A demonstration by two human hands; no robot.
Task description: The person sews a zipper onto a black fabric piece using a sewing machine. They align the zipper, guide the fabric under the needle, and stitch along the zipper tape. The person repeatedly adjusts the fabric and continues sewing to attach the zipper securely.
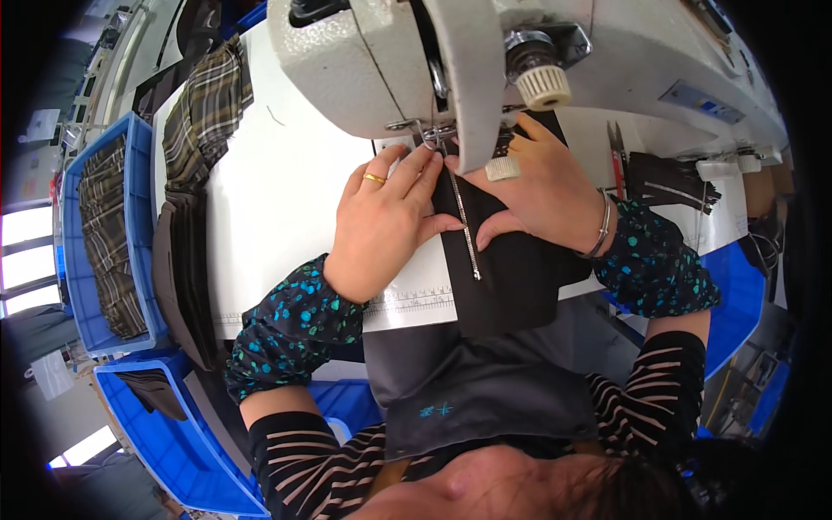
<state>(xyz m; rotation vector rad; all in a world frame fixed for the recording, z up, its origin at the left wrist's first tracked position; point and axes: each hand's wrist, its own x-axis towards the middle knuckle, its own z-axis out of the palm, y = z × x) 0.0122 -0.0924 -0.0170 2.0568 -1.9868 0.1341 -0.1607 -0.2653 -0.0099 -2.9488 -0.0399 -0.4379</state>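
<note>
Under the needle area of a white sewing machine [338, 74] lies a piece of black fabric [511, 290], its near end hanging over the table's front edge. A silver-toothed zipper [467, 227] runs along it toward the presser foot [440, 135], its near end at the pull. My left hand [381, 212], with a ring, rests flat, fingertips beside the foot and thumb touching the zipper's left edge. On the right, my right hand [544, 186] lies spread on the fabric, thumb close to the zipper; part of its fingers hides behind the machine head.
Plaid fabric [204, 104] and a stack of dark pieces [184, 269] lie on the table's left. Blue bins [143, 225] stand beyond them. Red-handled scissors [617, 160] and a bundle of black zippers [672, 184] lie at right. A ruler strip [416, 301] follows the front edge.
</note>
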